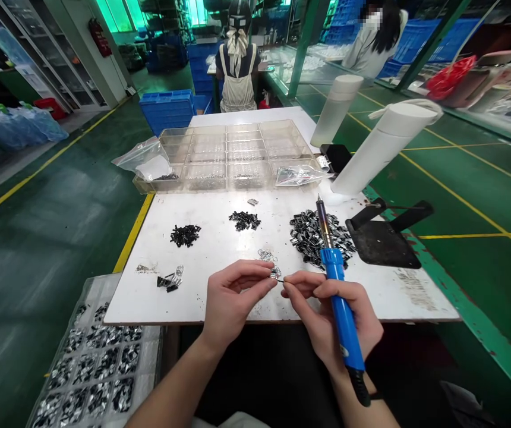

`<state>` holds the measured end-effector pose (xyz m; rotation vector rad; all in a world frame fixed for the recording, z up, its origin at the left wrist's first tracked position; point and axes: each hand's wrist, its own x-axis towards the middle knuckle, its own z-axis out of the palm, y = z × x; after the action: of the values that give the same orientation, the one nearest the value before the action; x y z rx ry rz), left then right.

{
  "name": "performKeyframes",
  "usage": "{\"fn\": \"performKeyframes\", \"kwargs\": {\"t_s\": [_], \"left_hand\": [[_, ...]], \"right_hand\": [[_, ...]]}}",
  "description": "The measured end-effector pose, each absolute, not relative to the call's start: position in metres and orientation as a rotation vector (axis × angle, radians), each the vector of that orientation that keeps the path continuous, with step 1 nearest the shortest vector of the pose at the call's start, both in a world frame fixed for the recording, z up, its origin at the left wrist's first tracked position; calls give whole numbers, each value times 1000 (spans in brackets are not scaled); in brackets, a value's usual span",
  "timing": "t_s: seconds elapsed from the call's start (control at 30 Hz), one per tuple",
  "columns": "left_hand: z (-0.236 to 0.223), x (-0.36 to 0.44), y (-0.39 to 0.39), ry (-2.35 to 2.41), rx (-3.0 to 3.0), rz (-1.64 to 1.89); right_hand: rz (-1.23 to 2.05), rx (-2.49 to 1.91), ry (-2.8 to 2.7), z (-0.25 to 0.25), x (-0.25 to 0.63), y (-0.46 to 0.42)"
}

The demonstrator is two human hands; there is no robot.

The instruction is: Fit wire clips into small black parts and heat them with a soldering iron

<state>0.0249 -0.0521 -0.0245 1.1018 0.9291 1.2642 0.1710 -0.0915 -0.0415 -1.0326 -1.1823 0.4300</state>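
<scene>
My left hand [231, 297] pinches a tiny metal part [275, 273] between thumb and forefinger over the near edge of the white table [220, 249]. My right hand [331, 315] meets it fingertip to fingertip, pinching a thin dark pin [281, 280], while a blue-handled soldering iron [338, 285] rests across that hand, tip pointing away. Just beyond the fingers lie a few small silver parts [265, 254]. Piles of small black parts sit further out: one left [185, 235], one middle [245, 220], and a bigger pile [315, 235] under the iron's tip.
A clear compartment tray [233, 157] spans the table's far side, with plastic bags [146, 157] beside it. Two white rolls [382, 145] lean at the right, above a black stand [382, 238]. A tray of parts [90, 362] sits low left. Other people work behind.
</scene>
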Motion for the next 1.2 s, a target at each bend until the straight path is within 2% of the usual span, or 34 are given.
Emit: {"fn": "performKeyframes", "kwargs": {"t_s": [0.77, 1.2], "left_hand": [[-22, 24, -54, 838, 1222, 1273], [-22, 24, -53, 852, 1216, 1289]], "right_hand": [[388, -1071, -1175, -39, 164, -92], [498, -1122, -1168, -30, 164, -96]]}}
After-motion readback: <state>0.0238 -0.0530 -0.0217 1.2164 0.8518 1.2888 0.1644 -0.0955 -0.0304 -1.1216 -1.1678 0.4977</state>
